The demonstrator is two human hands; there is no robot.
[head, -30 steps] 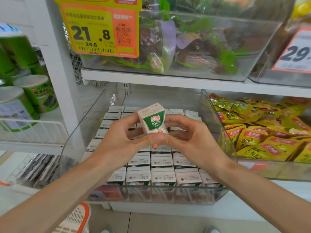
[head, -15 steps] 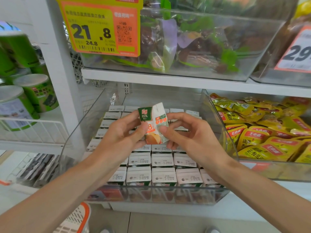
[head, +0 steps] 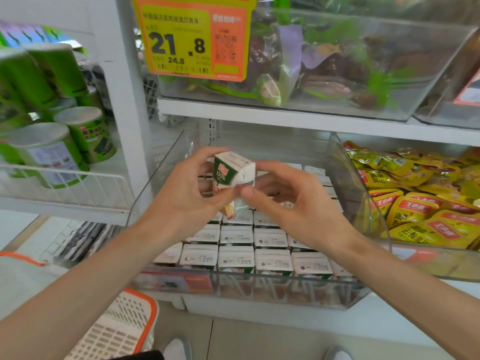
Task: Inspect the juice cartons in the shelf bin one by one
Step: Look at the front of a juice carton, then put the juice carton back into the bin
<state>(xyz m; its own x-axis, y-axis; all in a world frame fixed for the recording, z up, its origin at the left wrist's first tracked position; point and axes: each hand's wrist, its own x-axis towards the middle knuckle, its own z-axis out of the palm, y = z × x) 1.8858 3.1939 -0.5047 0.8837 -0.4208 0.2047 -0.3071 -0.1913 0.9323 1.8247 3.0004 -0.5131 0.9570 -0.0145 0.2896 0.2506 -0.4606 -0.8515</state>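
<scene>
View from the head, looking down at a shop shelf. Both bare hands hold one small juice carton (head: pixel 232 172) in the air, just above a clear plastic bin (head: pixel 259 289) on the lower shelf. The carton is white with a green panel reading "100%", and it sits tilted, with its folded top leaning away to the right.

The left hand (head: pixel 181 201) has a clenched grip round the carton's left side, fingers behind and thumb in front. The right hand (head: pixel 293 214) pinches the carton's right edge between thumb and forefinger, and its other fingers hang loosely curled.

Below the hands, the bin holds tight rows of matching cartons (head: pixel 236 258) standing upright with their printed tops showing. The slot this carton belongs in is hidden behind the hands.

A neighbouring bin to the right holds yellow snack packets (head: pixel 420 209). An orange and yellow price tag (head: pixel 192 40) hangs on the bin above. Green cans (head: pixel 52 152) stand on a wire shelf to the left, and a basket (head: pixel 122 331) with an orange rim sits low in the foreground.

Likely risks: the hold is mostly fingertips, so the carton could slip while being turned and fall onto the rows. A hard squeeze might dent the soft card. Since every carton looks alike, putting it back in the wrong slot could lose track of which have been checked.
</scene>
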